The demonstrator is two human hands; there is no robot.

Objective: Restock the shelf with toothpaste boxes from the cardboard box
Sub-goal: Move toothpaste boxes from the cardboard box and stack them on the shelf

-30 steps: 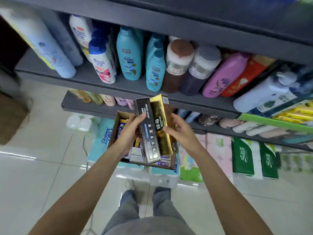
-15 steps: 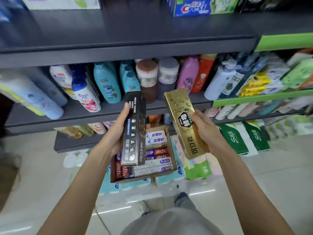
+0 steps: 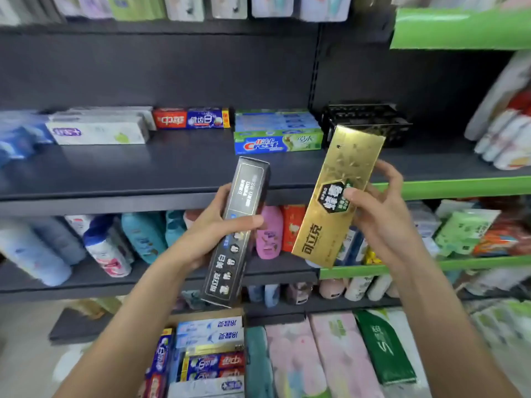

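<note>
Toothpaste boxes: black box (image 3: 238, 231) in left hand (image 3: 214, 228), gold box (image 3: 337, 196) in right hand (image 3: 379, 214).

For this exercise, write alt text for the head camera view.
A left hand holds a black toothpaste box and a right hand a gold toothpaste box, before a dark shelf with toothpaste boxes along its back.

black toothpaste box (image 3: 240, 225) and gold toothpaste box (image 3: 330, 214), tilted, before shelf (image 3: 143, 170)

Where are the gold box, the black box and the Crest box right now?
gold box (image 3: 339, 196): head view, middle of its front face.
black box (image 3: 238, 225): head view, front face above the thumb.
Crest box (image 3: 277, 144): head view, front face at the logo.
</note>
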